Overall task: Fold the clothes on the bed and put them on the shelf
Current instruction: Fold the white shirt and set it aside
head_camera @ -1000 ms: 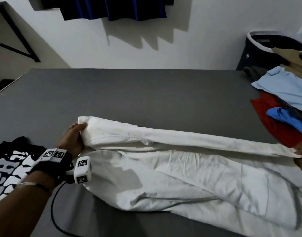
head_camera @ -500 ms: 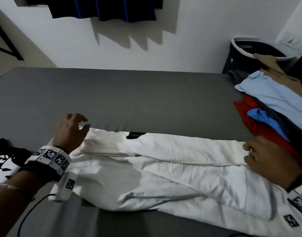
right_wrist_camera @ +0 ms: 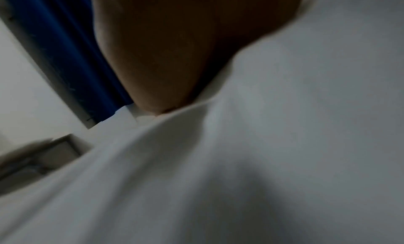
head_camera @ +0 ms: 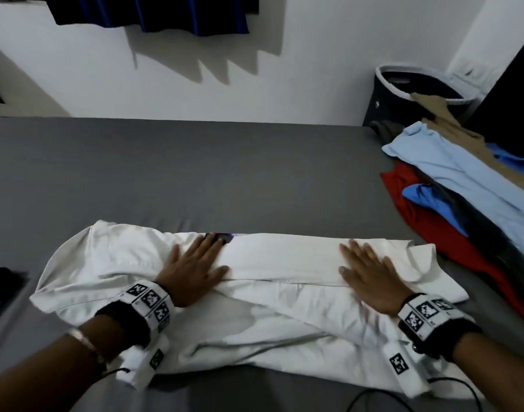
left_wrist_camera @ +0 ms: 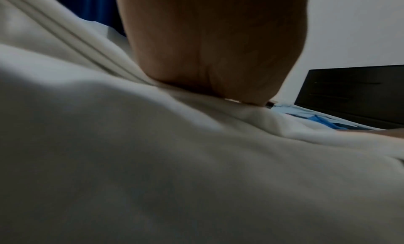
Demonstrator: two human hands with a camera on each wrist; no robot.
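Grey bed [head_camera: 225,173]: left hand [head_camera: 192,272], right hand [head_camera: 370,281] flat, fingers straight, pressing white shirt [head_camera: 284,316]; lifting off may spring fold.

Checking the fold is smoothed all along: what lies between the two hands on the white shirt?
In the head view, only the white shirt: its folded-over band runs bare between left hand and right hand.

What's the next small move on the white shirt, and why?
Probably sweep both palms outward to flatten the fold. The left hand and right hand lie flat on the white shirt, folded lengthwise on the bed, with wrinkles still showing near the person.
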